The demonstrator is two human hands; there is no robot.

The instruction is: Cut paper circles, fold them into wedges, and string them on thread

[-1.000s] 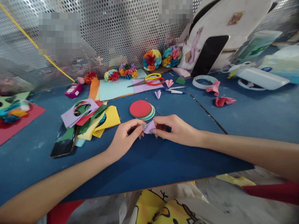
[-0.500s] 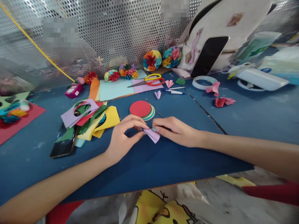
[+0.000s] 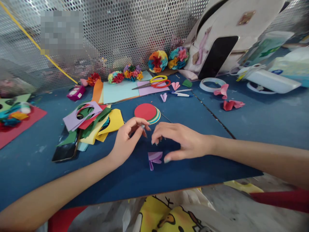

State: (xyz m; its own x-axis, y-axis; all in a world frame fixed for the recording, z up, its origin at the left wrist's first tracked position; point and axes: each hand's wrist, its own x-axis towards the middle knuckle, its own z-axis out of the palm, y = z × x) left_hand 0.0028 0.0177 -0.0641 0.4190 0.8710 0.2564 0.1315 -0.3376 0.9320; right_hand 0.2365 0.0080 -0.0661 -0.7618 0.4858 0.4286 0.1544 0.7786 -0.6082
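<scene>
A folded light-purple paper piece [image 3: 155,156] lies on the blue table, its pleats partly spread. My right hand [image 3: 182,140] hovers just above and to the right of it, thumb and fingers apart, with nothing in its grasp. Up and to the left of the paper is my left hand [image 3: 130,137], fingers loosely bent and the thumb close to them; I see nothing held there. Beyond my hands sits a stack of round paper discs [image 3: 145,111], a red one on top. A smaller folded purple piece [image 3: 163,97] and a folded pink piece [image 3: 175,85] lie farther back.
Cut-out paper scraps [image 3: 90,120] partly cover a phone [image 3: 65,152] at left. Scissors [image 3: 154,83] rest on paper sheets, with pens [image 3: 181,94] nearby. Paper flowers [image 3: 157,61], a backpack [image 3: 227,32] and a tape roll [image 3: 212,84] stand toward the back.
The purple paper has left both hands and now lies on the table nearer to me. My right hand has opened, and my left hand has drawn slightly away from it.
</scene>
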